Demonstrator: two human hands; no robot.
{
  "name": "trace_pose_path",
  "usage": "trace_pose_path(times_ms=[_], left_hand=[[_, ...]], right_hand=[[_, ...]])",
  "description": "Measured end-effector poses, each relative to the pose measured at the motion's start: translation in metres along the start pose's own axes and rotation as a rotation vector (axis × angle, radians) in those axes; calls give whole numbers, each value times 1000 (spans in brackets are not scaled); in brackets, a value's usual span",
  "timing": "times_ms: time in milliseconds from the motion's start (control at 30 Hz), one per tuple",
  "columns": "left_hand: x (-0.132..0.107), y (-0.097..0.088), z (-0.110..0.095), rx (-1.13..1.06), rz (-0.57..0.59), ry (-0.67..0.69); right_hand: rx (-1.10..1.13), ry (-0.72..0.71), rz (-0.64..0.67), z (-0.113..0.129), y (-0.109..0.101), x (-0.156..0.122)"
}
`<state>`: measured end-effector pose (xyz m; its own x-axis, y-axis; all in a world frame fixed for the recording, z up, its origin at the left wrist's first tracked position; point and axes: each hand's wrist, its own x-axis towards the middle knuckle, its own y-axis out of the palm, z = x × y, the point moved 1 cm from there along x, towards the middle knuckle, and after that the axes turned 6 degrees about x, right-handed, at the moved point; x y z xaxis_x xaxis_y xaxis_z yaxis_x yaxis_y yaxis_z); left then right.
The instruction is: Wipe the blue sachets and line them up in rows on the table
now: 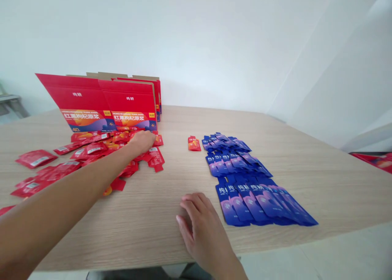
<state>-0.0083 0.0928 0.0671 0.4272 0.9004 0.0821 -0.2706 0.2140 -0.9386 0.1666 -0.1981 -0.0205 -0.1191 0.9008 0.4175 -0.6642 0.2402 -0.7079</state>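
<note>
My left hand reaches out over the heap of red pouches, at its right end by the foot of the red cartons. Its fingers point down and are hidden, so their grip does not show. Near the table's front edge, my right hand rests with loosely bent fingers and the thumb apart, holding nothing. A single red pouch lies by itself in the middle of the table. To the right of it, blue pouches lie overlapped in three rows, the nearest row just right of my right hand.
Red cartons with raised flaps stand behind the red heap. The wooden table reaches back to a white wall. A red printed item shows at the far right edge, and a grey piece of furniture at the far left.
</note>
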Motion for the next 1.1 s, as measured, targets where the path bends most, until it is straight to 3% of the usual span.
trace_pose_path(times_ms=[167, 267, 333, 367, 533, 733, 900, 1100], left_hand=[[-11, -36, 17, -55, -167, -142], [-19, -47, 3, -144, -252, -190], [-23, -41, -18, -330, -268, -184], [-25, -35, -29, -383, -213, -163], [-26, 1, -71, -387, -108, -91], [-22, 16, -78, -342, -6, 2], [-14, 18, -78, -329, -94, 66], [13, 35, -79, -375, -55, 188]], right_hand=[[-14, 1, 8, 2, 0, 0], [-15, 5, 15, 2, -1, 1], [-14, 5, 15, 2, -1, 1], [-14, 4, 12, 2, 0, 1], [-10, 11, 9, 0, 1, 0], [-11, 15, -2, -2, 4, -1], [-6, -24, -20, -5, 5, -1], [6, -34, -35, -9, 8, 0]])
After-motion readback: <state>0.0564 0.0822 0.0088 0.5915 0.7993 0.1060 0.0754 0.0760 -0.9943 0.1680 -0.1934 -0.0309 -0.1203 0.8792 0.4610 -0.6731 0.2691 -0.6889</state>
